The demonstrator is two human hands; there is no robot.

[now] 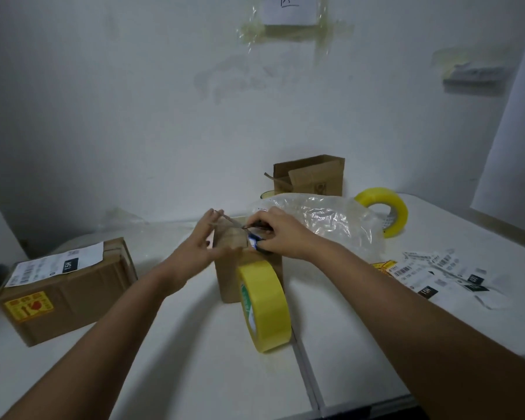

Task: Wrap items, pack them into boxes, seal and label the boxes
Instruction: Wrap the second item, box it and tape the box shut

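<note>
Tape from the yellow roll [265, 301] runs over the small box [249, 268] mid-table; left hand [200, 241], fingers straight, steadies its top; right hand [275, 234] grips scissors [256, 237]; cut close, then press the end flat.

Both hands on small box [249, 268]; yellow tape roll [265, 304] leaning against front.
</note>
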